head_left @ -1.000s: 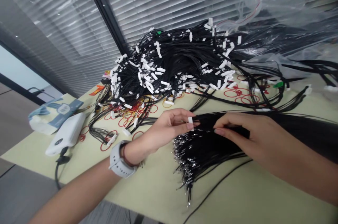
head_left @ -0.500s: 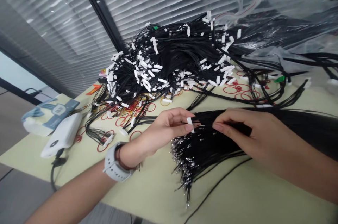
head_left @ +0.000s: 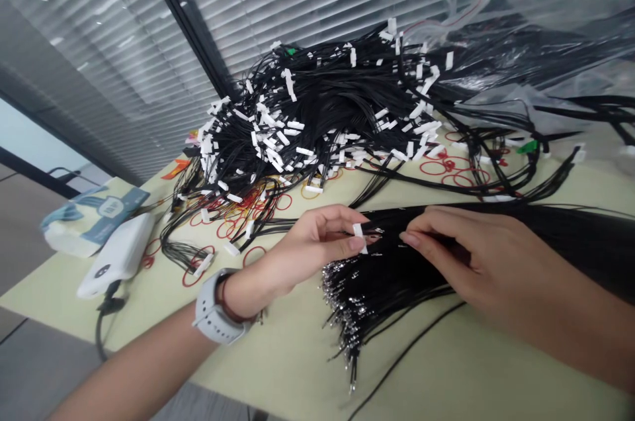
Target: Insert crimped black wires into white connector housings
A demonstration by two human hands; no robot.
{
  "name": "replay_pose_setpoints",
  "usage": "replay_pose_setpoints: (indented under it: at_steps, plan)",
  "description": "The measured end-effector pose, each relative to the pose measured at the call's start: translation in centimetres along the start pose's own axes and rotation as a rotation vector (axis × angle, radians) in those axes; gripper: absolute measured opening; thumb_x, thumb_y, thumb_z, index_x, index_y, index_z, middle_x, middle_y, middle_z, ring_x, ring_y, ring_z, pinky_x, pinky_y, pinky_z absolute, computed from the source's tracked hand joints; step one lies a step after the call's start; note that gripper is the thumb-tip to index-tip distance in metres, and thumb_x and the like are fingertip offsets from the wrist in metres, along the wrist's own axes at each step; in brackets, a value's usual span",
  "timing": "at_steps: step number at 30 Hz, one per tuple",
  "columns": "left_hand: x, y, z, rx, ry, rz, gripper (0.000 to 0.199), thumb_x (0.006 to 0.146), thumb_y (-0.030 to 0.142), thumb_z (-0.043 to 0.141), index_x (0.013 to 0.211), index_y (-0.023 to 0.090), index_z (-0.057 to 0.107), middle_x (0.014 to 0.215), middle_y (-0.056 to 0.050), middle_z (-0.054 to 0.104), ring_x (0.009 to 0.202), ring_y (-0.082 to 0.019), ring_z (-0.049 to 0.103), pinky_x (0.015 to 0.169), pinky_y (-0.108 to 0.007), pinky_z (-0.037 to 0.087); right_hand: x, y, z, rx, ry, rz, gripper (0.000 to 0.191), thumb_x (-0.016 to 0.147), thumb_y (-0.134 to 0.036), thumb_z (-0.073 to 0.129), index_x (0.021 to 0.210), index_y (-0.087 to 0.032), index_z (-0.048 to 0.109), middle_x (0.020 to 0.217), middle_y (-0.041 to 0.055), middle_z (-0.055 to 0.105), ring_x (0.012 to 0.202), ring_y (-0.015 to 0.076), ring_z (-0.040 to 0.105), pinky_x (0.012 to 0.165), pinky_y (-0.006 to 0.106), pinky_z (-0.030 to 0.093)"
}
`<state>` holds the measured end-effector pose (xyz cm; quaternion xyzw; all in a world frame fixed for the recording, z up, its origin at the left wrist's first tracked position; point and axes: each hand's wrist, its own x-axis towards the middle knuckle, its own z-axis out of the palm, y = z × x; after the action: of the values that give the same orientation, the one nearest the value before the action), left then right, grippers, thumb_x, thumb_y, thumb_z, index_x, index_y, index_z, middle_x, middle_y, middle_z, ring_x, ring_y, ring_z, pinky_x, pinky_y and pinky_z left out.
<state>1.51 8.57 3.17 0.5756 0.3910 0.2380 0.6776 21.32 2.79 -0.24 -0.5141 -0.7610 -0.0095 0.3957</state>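
Observation:
My left hand (head_left: 325,235), with a watch at its wrist, pinches a small white connector housing (head_left: 360,238) between thumb and fingers. Just to its right, my right hand (head_left: 461,249) is closed, thumb tip against index finger. It appears to pinch a thin black wire, though the dark bundle behind makes the wire hard to trace. Beneath both hands lies a thick bundle of black wires (head_left: 397,295), their bare silvery metal terminals (head_left: 347,305) fanned out toward the left. The two hands are a short gap apart.
A large heap of black cables with white connectors (head_left: 322,110) fills the back of the table (head_left: 278,368). Red and yellow rubber bands (head_left: 238,216) lie before it. At left are a white power bank (head_left: 116,255) and a tissue pack (head_left: 94,216). Clear plastic bags (head_left: 526,24) lie back right.
The white connector has shifted very slightly right and down in my left hand. My right hand has moved marginally to the right; both hands keep their pinch.

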Motion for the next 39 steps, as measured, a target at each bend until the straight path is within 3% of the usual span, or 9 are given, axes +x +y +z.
replay_pose_setpoints:
  at_steps: [8,22,28,35,39]
  plan:
    - [-0.1,0.1,0.2,-0.019,0.016,-0.034,0.024,0.07,0.013,0.071,0.092,0.014,0.06,0.082,0.001,0.069,0.068,0.001,0.062,0.063,-0.006,0.047,0.1,-0.2,0.0,-0.067,0.052,-0.092,0.024,0.088,-0.027,0.048,0.069,-0.019,0.058,0.055,-0.0081,0.055,0.044,-0.0032,0.047,0.04,0.009,0.029]
    - [-0.2,0.3,0.7,0.06,0.027,0.005,0.018,0.073,0.012,0.067,0.089,0.011,0.057,0.074,0.003,0.064,0.063,0.002,0.058,0.058,-0.006,0.042,-0.4,-0.1,0.4,-0.012,-0.02,-0.04,0.024,0.09,-0.03,0.046,0.073,-0.018,0.058,0.06,-0.0072,0.055,0.049,-0.0019,0.047,0.047,0.013,0.031]
    - [-0.5,-0.1,1.0,0.061,0.008,0.011,0.021,0.072,0.015,0.069,0.089,0.011,0.058,0.071,0.004,0.062,0.061,0.002,0.057,0.057,-0.005,0.042,-0.6,-0.1,1.0,-0.081,-0.015,-0.128,0.03,0.092,-0.03,0.039,0.075,-0.016,0.058,0.066,-0.0021,0.057,0.056,0.0042,0.048,0.054,0.019,0.033]
    - [-0.6,-0.3,1.1,-0.002,0.001,-0.021,0.024,0.069,0.012,0.07,0.09,0.011,0.059,0.068,0.004,0.062,0.059,0.002,0.058,0.058,-0.007,0.043,-0.9,-0.1,1.6,-0.151,0.066,-0.283,0.026,0.092,-0.022,0.039,0.071,-0.015,0.054,0.063,-0.001,0.052,0.055,0.0049,0.044,0.054,0.02,0.032]
    - [-0.3,-0.2,1.0,0.021,0.001,-0.015,0.022,0.07,0.013,0.07,0.089,0.011,0.059,0.069,0.004,0.063,0.06,0.002,0.058,0.058,-0.007,0.043,-1.0,0.1,1.6,-0.067,0.04,-0.233,0.023,0.091,-0.022,0.041,0.074,-0.015,0.054,0.066,-0.0025,0.053,0.056,0.0027,0.046,0.054,0.017,0.035]
